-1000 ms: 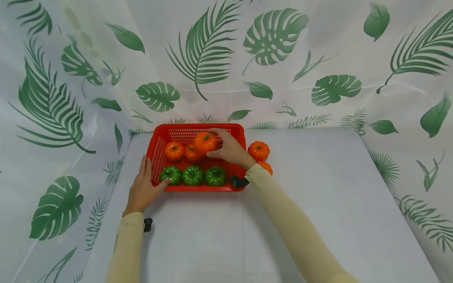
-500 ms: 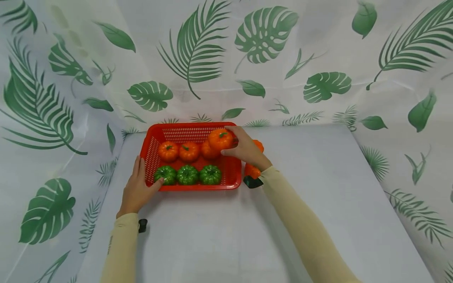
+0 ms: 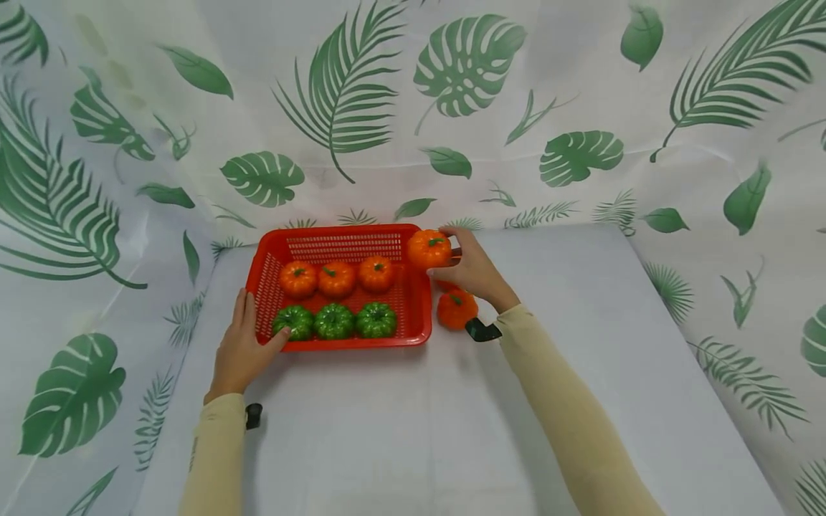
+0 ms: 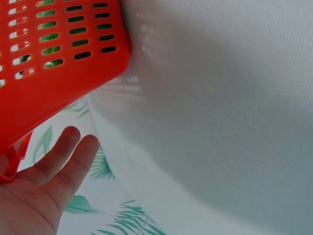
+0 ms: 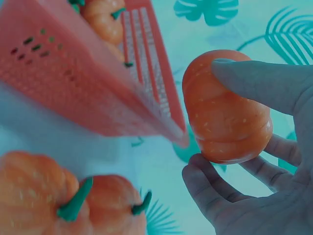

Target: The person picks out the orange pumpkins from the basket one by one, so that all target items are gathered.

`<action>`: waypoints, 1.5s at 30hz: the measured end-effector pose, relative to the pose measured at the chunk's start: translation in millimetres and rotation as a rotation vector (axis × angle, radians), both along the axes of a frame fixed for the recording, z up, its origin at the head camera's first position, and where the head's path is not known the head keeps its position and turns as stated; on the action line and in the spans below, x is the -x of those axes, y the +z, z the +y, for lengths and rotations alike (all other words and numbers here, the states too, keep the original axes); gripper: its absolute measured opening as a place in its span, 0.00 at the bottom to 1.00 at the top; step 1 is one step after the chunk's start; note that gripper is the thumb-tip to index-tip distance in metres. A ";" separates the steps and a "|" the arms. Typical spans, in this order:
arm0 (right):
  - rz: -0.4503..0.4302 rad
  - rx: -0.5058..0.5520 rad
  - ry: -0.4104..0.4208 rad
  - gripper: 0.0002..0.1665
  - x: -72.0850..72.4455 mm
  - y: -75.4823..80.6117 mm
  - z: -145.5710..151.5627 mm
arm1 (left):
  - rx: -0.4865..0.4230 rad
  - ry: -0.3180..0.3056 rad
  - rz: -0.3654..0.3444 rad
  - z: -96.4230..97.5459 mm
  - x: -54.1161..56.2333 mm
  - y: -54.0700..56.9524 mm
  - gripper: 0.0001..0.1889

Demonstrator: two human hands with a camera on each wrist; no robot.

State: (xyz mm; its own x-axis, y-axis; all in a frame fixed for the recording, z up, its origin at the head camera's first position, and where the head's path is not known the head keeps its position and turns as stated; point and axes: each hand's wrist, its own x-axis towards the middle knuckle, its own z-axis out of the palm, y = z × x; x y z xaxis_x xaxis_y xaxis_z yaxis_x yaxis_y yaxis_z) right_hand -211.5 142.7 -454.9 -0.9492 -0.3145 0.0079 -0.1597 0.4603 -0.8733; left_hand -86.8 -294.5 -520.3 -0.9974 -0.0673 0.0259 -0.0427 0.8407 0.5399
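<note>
My right hand [image 3: 474, 265] pinches an orange toy pumpkin [image 3: 429, 249] with a green stem, held above the right rim of the red plastic basket [image 3: 348, 345]. In the right wrist view, the thumb lies on one side of this pumpkin [image 5: 227, 110] and the fingers on the other. My left hand [image 3: 241, 352] rests at the basket's front left corner. Its thumb reaches over the rim by a green toy pumpkin [image 3: 293, 323]; two straight fingers [image 4: 73, 164] lie along the outside. Inside, three orange pumpkins [image 3: 338, 279] form a back row and three green ones [image 3: 334, 321] a front row.
Right of the basket, another orange pumpkin [image 3: 457, 309] sits on the white table [image 3: 361, 423], with one more partly hidden behind it under my right hand. A white curtain [image 3: 381, 115] with green leaf prints hangs behind the table.
The right hand carries the orange pumpkin rightwards, from over the back row to the right rim. The third orange pumpkin in the basket is now uncovered. The left hand keeps its place at the basket.
</note>
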 end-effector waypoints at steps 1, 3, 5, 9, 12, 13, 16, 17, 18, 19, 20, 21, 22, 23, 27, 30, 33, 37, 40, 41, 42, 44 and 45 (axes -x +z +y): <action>0.000 0.004 -0.007 0.50 0.3 -1.1 2.5 | 0.001 0.002 0.001 -0.8 -0.5 -0.2 0.57; -0.008 0.007 -0.021 0.50 0.5 -3.2 7.9 | 0.002 0.006 0.002 -2.1 -1.1 -0.4 0.57; -0.020 0.005 -0.044 0.51 0.0 -5.9 13.8 | -0.001 0.006 0.001 -2.6 -1.8 -0.1 0.57; -0.047 0.004 -0.092 0.52 0.1 -13.2 26.6 | -0.005 0.006 0.002 -1.8 -3.5 1.7 0.57; -0.056 0.008 -0.126 0.52 1.0 -19.3 36.3 | -0.004 0.012 -0.002 -1.2 -4.2 2.9 0.57; -0.053 0.010 -0.137 0.51 1.6 -21.5 39.5 | -0.004 0.014 -0.005 -1.0 -4.4 3.2 0.57; -0.038 0.014 -0.174 0.51 3.6 -27.9 49.9 | -0.002 0.017 -0.014 -0.3 -4.6 4.1 0.57; -0.034 0.015 -0.187 0.51 4.0 -29.3 53.3 | -0.001 0.017 -0.015 0.0 -4.7 4.4 0.57; -0.031 0.015 -0.201 0.51 4.5 -30.7 56.3 | -0.001 0.017 -0.016 0.3 -4.8 4.6 0.57; -0.029 0.016 -0.215 0.51 5.2 -32.3 59.1 | -0.002 0.017 -0.015 0.3 -4.7 4.6 0.57; -0.031 0.017 -0.231 0.51 5.6 -33.8 61.5 | -0.002 0.017 -0.013 0.2 -4.8 4.6 0.57; -0.033 0.017 -0.248 0.51 5.8 -35.1 63.7 | -0.001 0.017 -0.009 -0.1 -4.7 4.2 0.57; -0.034 0.014 -0.267 0.51 5.9 -36.7 65.5 | -0.002 0.017 -0.005 -0.2 -4.8 4.0 0.57; -0.035 0.011 -0.291 0.50 6.2 -38.9 67.1 | -0.001 0.017 0.000 -0.6 -4.9 3.7 0.57; -0.035 -0.011 -0.388 0.49 5.8 -49.4 73.0 | 0.006 0.015 0.020 -1.5 -4.3 1.6 0.56; -0.044 -0.031 -0.445 0.49 5.0 -57.2 76.8 | 0.007 0.014 0.027 -1.4 -3.2 0.5 0.56; -0.051 -0.063 -0.471 0.48 5.5 -66.3 80.3 | 0.002 0.014 0.029 -0.9 -2.7 0.2 0.56; -0.057 -0.112 -0.465 0.48 7.0 -78.1 84.4 | -0.002 0.009 0.021 0.2 -1.5 1.1 0.56; -0.065 -0.130 -0.447 0.49 8.0 -84.9 86.6 | -0.006 0.008 0.008 1.1 -0.7 1.9 0.56; -0.070 -0.129 -0.440 0.50 8.2 -86.7 87.0 | -0.005 0.008 0.007 0.8 -0.5 1.6 0.56; -0.073 -0.128 -0.430 0.50 8.6 -88.4 87.4 | -0.005 0.009 0.008 0.9 -0.4 1.4 0.56; -0.082 -0.133 -0.411 0.51 8.9 -91.5 87.6 | -0.004 0.009 0.014 1.0 -0.2 1.2 0.56; -0.088 -0.136 -0.402 0.52 9.2 -93.0 87.5 | -0.004 0.008 0.020 0.8 0.1 0.6 0.56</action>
